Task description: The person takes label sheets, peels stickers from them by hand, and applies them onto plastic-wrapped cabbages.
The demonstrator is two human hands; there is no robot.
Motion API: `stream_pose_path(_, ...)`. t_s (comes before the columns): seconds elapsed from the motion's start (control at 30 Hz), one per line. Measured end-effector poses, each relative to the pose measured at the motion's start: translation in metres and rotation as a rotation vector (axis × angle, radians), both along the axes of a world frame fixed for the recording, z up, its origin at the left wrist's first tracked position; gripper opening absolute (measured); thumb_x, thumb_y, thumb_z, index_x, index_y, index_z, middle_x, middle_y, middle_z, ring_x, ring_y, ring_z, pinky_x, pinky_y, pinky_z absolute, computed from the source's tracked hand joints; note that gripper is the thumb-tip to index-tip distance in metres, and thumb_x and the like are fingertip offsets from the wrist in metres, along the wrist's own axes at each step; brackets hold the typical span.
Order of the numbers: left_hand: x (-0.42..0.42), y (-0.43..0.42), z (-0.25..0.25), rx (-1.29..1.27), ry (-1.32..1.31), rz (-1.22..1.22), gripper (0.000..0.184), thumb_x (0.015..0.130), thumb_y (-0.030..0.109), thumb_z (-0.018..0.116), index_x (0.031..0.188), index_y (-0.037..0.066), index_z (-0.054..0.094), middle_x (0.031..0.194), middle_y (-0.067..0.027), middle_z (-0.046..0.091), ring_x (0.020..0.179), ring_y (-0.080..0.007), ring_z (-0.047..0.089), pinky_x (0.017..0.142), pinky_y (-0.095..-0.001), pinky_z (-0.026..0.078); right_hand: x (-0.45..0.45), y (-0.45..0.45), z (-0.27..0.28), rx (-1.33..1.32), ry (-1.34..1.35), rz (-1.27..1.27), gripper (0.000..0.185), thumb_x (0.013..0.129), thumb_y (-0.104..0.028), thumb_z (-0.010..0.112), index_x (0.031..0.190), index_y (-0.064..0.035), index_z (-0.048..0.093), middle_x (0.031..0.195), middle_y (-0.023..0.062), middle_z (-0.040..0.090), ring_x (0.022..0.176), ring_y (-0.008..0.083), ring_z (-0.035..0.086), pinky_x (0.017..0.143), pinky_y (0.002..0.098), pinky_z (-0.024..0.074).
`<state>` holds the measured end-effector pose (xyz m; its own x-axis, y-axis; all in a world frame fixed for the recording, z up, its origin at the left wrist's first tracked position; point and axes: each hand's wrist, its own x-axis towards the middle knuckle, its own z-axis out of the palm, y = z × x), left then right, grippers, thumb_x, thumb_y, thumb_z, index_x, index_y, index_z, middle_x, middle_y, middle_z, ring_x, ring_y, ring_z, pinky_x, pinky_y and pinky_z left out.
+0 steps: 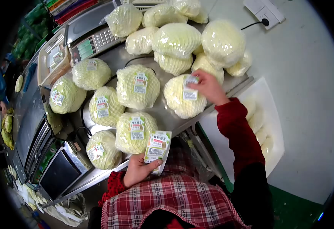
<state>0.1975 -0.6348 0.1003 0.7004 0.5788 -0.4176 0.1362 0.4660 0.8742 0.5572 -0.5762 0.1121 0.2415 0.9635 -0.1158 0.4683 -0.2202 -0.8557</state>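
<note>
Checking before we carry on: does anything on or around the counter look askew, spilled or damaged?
I see no spill or damage on the counter. The label on the near-left wrapped cabbage looks tilted beside its straighter neighbour. At lower left, a crumpled plastic bag sits loose below the counter, looking untidy.

- Clear, glossy plastic film wrapped the cabbages (138,100), over a rough, netted-looking texture.
- The label strip (158,145) looked smooth, paper-like, with slight sheen.
- Smooth metal formed the table (166,116).
- The basket (41,72), far left, was pierced plastic.
- Right, the bin (277,152) looked smooth plastic.
- Near, the apron (155,194) was matt woven cloth.
</note>
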Motion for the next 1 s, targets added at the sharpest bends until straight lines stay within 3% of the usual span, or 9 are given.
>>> stream_pose_path(0.07,0.009,0.006,0.004,0.076,0.017,0.004,0.024,0.086,0.01,0.072,0.107,-0.002,0.068,0.091,-0.0046,0.072,0.079,-0.0071,0.062,0.071,-0.0251,0.051,0.013,0.008,-0.037,-0.034,-0.472,0.048,0.054,0.069,-0.038,0.081,0.111,-0.0115,0.061,0.075,0.011,0.063,0.072,0.0269,0.064,0.066,0.0375,0.0492)
stream_pose_path(0.17,0.01,0.009,0.01,0.121,0.064,0.018,0.021,0.086,0.005,0.071,0.106,0.0,0.068,0.094,-0.0035,0.07,0.081,-0.0077,0.062,0.073,-0.0254,0.051,0.003,0.012,-0.006,-0.119,-0.934,-0.053,0.064,0.065,-0.043,0.082,0.116,-0.0102,0.059,0.087,0.0093,0.062,0.073,0.0298,0.061,0.066,0.0404,0.0493)
stream_pose_path(0.3,0.024,0.019,0.015,-0.019,0.021,0.182,0.022,0.088,0.01,0.069,0.108,-0.001,0.068,0.092,-0.0024,0.07,0.08,-0.0058,0.06,0.069,-0.0233,0.05,0.004,0.05,0.017,0.002,-0.636,0.111,0.074,0.062,-0.041,0.083,0.124,-0.0102,0.054,0.103,0.0101,0.059,0.083,0.0305,0.061,0.071,0.0406,0.0486)
stream_pose_path(0.37,0.034,0.022,0.024,-0.062,-0.03,0.239,0.024,0.088,0.01,0.069,0.109,-0.001,0.067,0.093,-0.0024,0.07,0.08,-0.006,0.06,0.07,-0.0231,0.05,-0.011,0.093,0.059,0.53,-0.83,0.245,0.08,0.061,-0.043,0.081,0.127,-0.0083,0.051,0.113,0.0116,0.055,0.103,0.0292,0.056,0.084,0.0415,0.0432)
stream_pose_path(0.5,0.039,0.023,0.055,0.041,0.016,0.327,0.025,0.088,0.01,0.07,0.11,-0.001,0.067,0.095,-0.0022,0.07,0.081,-0.0061,0.06,0.072,-0.0231,0.05,-0.006,0.138,0.029,0.233,-1.438,0.44,0.095,0.055,-0.035,0.084,0.138,-0.0109,0.043,0.139,0.0179,0.041,0.131,0.037,0.034,0.103,0.0547,0.0295)
stream_pose_path(0.6,0.04,0.015,0.056,0.035,0.028,0.47,0.025,0.088,0.01,0.07,0.11,-0.001,0.067,0.095,-0.0026,0.07,0.082,-0.0063,0.061,0.073,-0.0234,0.05,0.021,0.161,-0.01,0.441,-1.562,0.399,0.064,0.08,-0.021,0.063,0.14,-0.0111,0.043,0.14,0.0217,0.043,0.129,0.0397,0.04,0.102,0.0607,0.0294)
stream_pose_path(0.7,0.031,0.0,0.056,0.053,0.051,0.574,0.027,0.088,0.012,0.07,0.112,0.0,0.067,0.095,-0.0042,0.071,0.081,-0.0064,0.062,0.072,-0.0239,0.051,0.042,0.184,0.04,0.463,-0.905,0.327,0.074,0.057,-0.015,0.075,0.128,-0.0095,0.054,0.124,0.0178,0.057,0.115,0.0344,0.054,0.1,0.0473,0.0406)
stream_pose_path(0.83,0.009,-0.008,0.061,0.078,-0.022,0.702,0.029,0.087,0.014,0.071,0.111,0.0,0.067,0.093,-0.0059,0.072,0.079,-0.0075,0.064,0.069,-0.0249,0.053,0.037,0.207,0.128,0.304,-0.085,0.346,0.069,0.063,-0.006,0.074,0.129,-0.0017,0.052,0.115,0.0139,0.063,0.102,0.0236,0.063,0.09,0.0334,0.0499)
stream_pose_path(1.0,-0.008,0.0,0.063,0.045,-0.026,0.684,0.029,0.088,0.012,0.07,0.113,0.0,0.066,0.097,-0.0054,0.071,0.081,-0.0078,0.064,0.071,-0.0244,0.052,-0.115,0.169,0.163,0.428,-0.131,0.717,0.07,0.064,-0.011,0.075,0.129,-0.0011,0.051,0.118,0.0143,0.062,0.105,0.0249,0.062,0.093,0.0348,0.0493)
